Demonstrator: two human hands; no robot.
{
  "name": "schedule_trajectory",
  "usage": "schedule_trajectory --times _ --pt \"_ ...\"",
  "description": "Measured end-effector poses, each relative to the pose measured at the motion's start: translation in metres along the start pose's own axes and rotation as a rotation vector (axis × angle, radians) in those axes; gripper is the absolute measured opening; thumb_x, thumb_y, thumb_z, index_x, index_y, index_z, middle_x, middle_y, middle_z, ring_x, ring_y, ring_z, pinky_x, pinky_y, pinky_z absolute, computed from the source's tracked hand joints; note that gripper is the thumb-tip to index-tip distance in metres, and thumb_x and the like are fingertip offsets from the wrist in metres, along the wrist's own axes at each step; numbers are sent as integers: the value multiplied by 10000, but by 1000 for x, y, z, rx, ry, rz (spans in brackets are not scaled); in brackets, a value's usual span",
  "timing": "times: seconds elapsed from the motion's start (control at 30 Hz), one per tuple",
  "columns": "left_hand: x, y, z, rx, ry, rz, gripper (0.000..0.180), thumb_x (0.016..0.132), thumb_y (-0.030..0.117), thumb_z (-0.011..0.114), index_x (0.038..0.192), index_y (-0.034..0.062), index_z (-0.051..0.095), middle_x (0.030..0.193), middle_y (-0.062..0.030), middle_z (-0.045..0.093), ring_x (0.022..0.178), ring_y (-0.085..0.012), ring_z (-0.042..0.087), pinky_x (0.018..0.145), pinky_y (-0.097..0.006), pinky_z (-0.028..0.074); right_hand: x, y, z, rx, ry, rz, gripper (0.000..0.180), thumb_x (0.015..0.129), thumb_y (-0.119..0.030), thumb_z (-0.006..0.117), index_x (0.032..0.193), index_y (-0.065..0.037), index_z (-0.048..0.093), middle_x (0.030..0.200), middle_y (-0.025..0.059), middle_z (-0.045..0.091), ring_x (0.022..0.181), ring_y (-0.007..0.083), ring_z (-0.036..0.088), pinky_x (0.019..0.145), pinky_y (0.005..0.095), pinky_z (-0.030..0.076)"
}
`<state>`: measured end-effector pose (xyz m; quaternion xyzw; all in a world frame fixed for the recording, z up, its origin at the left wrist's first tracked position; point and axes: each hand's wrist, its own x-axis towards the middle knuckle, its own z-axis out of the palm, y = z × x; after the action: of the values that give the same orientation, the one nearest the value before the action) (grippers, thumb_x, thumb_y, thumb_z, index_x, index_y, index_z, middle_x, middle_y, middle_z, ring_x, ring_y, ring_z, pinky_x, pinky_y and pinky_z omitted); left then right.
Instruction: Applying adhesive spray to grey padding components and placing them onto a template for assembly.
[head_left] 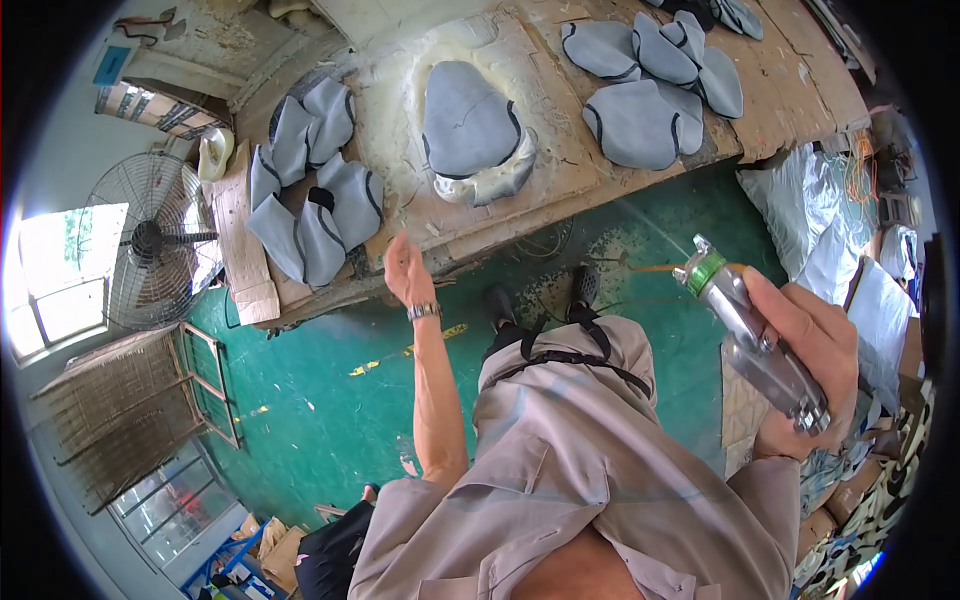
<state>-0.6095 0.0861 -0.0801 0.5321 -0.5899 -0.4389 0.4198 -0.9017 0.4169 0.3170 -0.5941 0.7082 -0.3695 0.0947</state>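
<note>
My right hand is wrapped round a metal spray gun with a green ring near its nozzle. A faint mist streams from the nozzle toward the table's front edge. My left hand, with a watch on its wrist, hangs by the table's front edge. Its fingers are loosely curved, with a small gap beside the thumb and nothing seen in them. Beyond it, on the table, lies a rounded grey fabric piece with black edging. A lumpy whitish form shows at its near end.
More grey fabric pieces lie in a left group and a right group on the cardboard-covered table. A large fan stands at the left. Silvery sheeting is at the right. An orange hose runs behind the spray gun.
</note>
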Motion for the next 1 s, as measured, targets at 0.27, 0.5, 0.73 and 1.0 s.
schedule_trajectory --times 0.27,0.5,0.73,1.0 --pt "96 55 95 621 -251 559 446 839 192 805 1281 216 747 1377 -146 635 1281 -338 588 1106 -433 459 -19 13 -21 -56 35 137 675 743 -226 810 1348 39 675 771 106 642 612 206 605 549 353 458" --pt "107 52 119 634 -280 568 268 696 193 892 959 166 850 1286 -72 673 1298 -327 566 1095 -457 459 -45 35 -44 21 -78 197 694 793 -324 773 1372 41 656 833 158 677 661 290 654 620 370 494" --pt "108 92 119 552 -197 755 201 642 147 882 835 128 830 1225 -45 690 1293 -341 579 1067 -487 467 -38 9 -36 35 13 296 554 816 -69 717 1362 9 670 817 147 632 732 298 652 648 364 471" --pt "105 168 51 404 52 782 167 712 78 833 865 106 771 1194 -47 688 1309 -320 581 1048 -473 462 -42 -24 24 82 -14 444 579 812 -61 746 1372 45 644 946 169 698 807 260 682 722 332 514"
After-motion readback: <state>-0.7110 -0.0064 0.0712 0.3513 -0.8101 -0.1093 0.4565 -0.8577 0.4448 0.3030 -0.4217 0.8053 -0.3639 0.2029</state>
